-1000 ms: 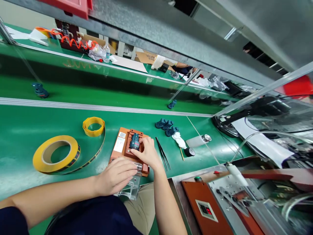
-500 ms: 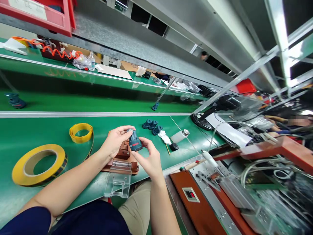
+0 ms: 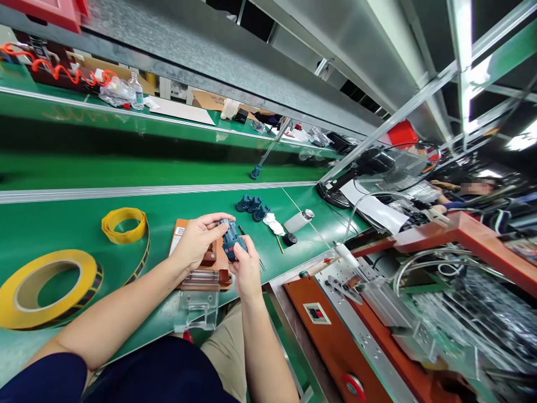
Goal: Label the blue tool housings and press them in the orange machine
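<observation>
A small dark blue plastic part point(image 3: 230, 239) with red lettering is held between both hands over the bench. My left hand point(image 3: 198, 239) grips its upper end, thumb and fingers closed on it. The fingers of my right hand point(image 3: 246, 266) are closed on its lower right side, the thumb near the lettering. Beneath the hands sits a brown fixture point(image 3: 224, 263) with a clear plastic plate point(image 3: 197, 308) at its front. Several similar blue parts point(image 3: 253, 206) stand on the green bench beyond my hands.
Two yellow rolls, a large one point(image 3: 12, 296) and a smaller one point(image 3: 109, 229), lie left. Right of the blue parts are a white cloth point(image 3: 274, 224), a white bottle point(image 3: 298, 221) and a black cap point(image 3: 290, 239). A brown machine point(image 3: 331, 336) stands at the right; a person point(image 3: 451, 196) is beyond.
My right hand has moved in toward the blue part, and its thumb now lies on the part's face. The view has shifted, so the bench items appear further left.
</observation>
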Demonstrator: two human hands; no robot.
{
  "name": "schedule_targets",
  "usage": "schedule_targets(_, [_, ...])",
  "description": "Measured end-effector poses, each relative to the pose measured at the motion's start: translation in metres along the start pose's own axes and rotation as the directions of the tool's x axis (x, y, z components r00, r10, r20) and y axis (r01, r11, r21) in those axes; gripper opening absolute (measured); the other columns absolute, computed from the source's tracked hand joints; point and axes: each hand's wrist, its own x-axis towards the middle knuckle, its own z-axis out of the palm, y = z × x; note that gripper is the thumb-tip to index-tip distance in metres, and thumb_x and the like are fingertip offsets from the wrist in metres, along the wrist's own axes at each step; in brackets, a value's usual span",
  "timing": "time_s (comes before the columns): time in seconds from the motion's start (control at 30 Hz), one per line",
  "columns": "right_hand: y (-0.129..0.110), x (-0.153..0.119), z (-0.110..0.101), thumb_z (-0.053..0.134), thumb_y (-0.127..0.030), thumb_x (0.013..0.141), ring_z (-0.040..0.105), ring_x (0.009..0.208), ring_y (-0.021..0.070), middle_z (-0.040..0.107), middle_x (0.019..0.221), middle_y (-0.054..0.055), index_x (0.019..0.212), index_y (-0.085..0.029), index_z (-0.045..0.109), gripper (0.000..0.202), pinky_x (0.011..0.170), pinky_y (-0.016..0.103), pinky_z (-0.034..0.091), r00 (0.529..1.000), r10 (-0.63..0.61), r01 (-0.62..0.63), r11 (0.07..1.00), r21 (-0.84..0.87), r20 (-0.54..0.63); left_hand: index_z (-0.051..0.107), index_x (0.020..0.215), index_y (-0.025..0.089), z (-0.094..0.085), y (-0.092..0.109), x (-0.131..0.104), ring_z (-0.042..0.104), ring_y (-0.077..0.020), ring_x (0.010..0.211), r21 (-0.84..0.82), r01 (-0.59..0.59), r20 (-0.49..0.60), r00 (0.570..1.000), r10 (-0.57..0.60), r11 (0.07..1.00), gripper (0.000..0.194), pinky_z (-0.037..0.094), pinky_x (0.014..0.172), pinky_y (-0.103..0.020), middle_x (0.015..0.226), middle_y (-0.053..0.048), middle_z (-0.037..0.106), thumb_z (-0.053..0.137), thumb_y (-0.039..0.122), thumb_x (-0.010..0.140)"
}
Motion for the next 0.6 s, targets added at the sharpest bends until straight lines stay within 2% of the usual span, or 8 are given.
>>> schedule_targets(0.13, [0.000, -0.001, 0.004, 0.060, -0.057, 0.087, 0.038, 0.051, 0.0089, 0.047, 0.070, -0.003, 0.083, -0.024, 0.048, 0.036, 0.041, 0.018, 0.023, 0.999, -0.017, 0.021, 0.997, 0.079, -0.045, 0.079, 0.102, 0.015, 0.000, 0.000, 0.001, 0.069, -0.0188, 0.085, 0.010, 0.004, -0.010, 1.000, -0.004, 1.000, 0.039, 0.055, 0.074, -0.027, 0.097, -0.009, 0.077, 0.086, 0.038, 0.071])
schedule_targets(0.23, [-0.003, -0.002, 0.006, 0.062, -0.063, 0.085, 0.026, 0.045, 0.0057, 0.046, 0.066, -0.005, 0.083, -0.023, 0.046, 0.043, 0.039, 0.016, 0.014, 0.998, 0.064, -0.057, 0.983, 0.175, -0.031, 0.078, 0.099, 0.016, 0.001, -0.002, 0.001, 0.069, -0.0202, 0.089, 0.036, -0.019, -0.023, 1.000, 0.020, 0.999, 0.038, 0.055, 0.078, -0.029, 0.104, -0.010, 0.077, 0.086, 0.038, 0.070])
schedule_targets(0.3, [-0.007, -0.004, 0.008, 0.061, -0.070, 0.082, 0.018, 0.043, 0.0044, 0.043, 0.060, -0.007, 0.086, -0.023, 0.048, 0.050, 0.039, 0.016, 0.010, 0.978, 0.197, -0.209, 0.938, 0.278, 0.071, 0.076, 0.102, 0.018, 0.002, -0.005, 0.000, 0.067, -0.0191, 0.085, 0.097, -0.059, -0.007, 0.998, 0.060, 0.994, 0.037, 0.054, 0.075, -0.029, 0.103, -0.009, 0.076, 0.081, 0.042, 0.075])
schedule_targets(0.37, [-0.009, -0.007, 0.011, 0.059, -0.075, 0.080, 0.013, 0.042, 0.0041, 0.039, 0.056, -0.009, 0.091, -0.021, 0.050, 0.055, 0.038, 0.016, 0.008, 0.926, 0.303, -0.365, 0.869, 0.334, 0.225, 0.074, 0.103, 0.019, 0.002, -0.009, -0.002, 0.064, -0.0162, 0.076, 0.199, -0.123, -0.002, 0.992, 0.126, 0.972, 0.033, 0.051, 0.070, -0.026, 0.092, -0.005, 0.074, 0.071, 0.046, 0.084])
schedule_targets(0.43, [-0.008, -0.010, 0.013, 0.058, -0.077, 0.080, 0.015, 0.042, 0.0044, 0.041, 0.056, -0.008, 0.094, -0.021, 0.052, 0.058, 0.038, 0.016, 0.008, 0.891, 0.331, -0.427, 0.846, 0.319, 0.312, 0.070, 0.092, 0.020, 0.003, -0.009, -0.004, 0.059, -0.0144, 0.071, 0.322, -0.184, -0.030, 0.979, 0.204, 0.929, 0.027, 0.048, 0.067, -0.025, 0.080, 0.000, 0.067, 0.063, 0.046, 0.089])
schedule_targets(0.5, [-0.004, -0.014, 0.014, 0.055, -0.077, 0.084, 0.022, 0.044, 0.0056, 0.047, 0.060, -0.005, 0.094, -0.021, 0.051, 0.057, 0.039, 0.016, 0.011, 0.919, 0.298, -0.361, 0.898, 0.251, 0.257, 0.064, 0.080, 0.020, 0.004, -0.006, -0.007, 0.055, -0.0138, 0.070, 0.455, -0.203, -0.059, 0.965, 0.257, 0.867, 0.026, 0.045, 0.067, -0.024, 0.074, 0.002, 0.060, 0.059, 0.043, 0.091])
schedule_targets(0.6, [0.003, -0.019, 0.014, 0.050, -0.073, 0.092, 0.033, 0.050, 0.0086, 0.050, 0.069, -0.001, 0.090, -0.023, 0.051, 0.050, 0.040, 0.018, 0.019, 0.977, 0.175, -0.185, 0.980, 0.075, 0.125, 0.057, 0.073, 0.020, 0.005, 0.002, -0.009, 0.051, -0.0137, 0.067, 0.615, -0.158, -0.068, 0.965, 0.252, 0.773, 0.027, 0.041, 0.066, -0.024, 0.068, 0.004, 0.054, 0.055, 0.040, 0.092])
